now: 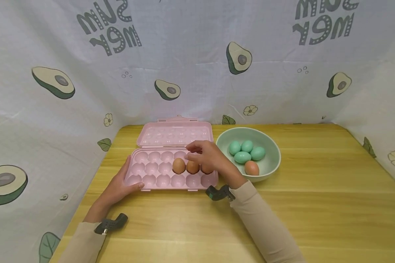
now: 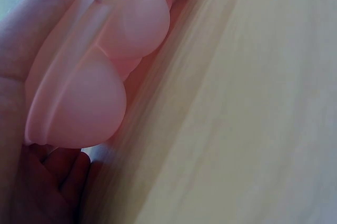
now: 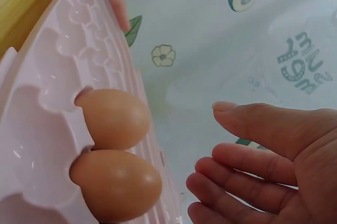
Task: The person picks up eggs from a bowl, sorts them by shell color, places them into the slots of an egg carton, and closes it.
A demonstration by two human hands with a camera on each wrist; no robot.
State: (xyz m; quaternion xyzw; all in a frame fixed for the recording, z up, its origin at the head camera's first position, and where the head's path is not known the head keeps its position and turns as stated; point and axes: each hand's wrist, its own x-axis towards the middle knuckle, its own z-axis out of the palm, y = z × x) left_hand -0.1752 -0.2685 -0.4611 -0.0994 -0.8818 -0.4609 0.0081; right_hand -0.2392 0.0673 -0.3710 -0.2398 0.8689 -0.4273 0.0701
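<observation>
A pink plastic egg tray (image 1: 158, 188) lies on the table with its lid (image 1: 174, 133) folded back. My left hand (image 1: 120, 188) holds the tray's left end, thumb over the front corner; the left wrist view shows fingers beneath the rim. In the middle row sit brown eggs (image 1: 179, 166) side by side, three in all, the rightmost partly covered by my right hand (image 1: 205, 155). That hand hovers above the tray's right half, fingers loosely spread and holding nothing. From the right wrist, two brown eggs (image 3: 118, 119) stand in their cups, apart from the fingertips.
Right of the tray stands a pale green bowl (image 1: 273, 166) with several mint-green eggs (image 1: 242, 157) and one brown egg (image 1: 251, 168). A white curtain (image 1: 197, 73) printed with avocados hangs behind the wooden table (image 1: 316, 204).
</observation>
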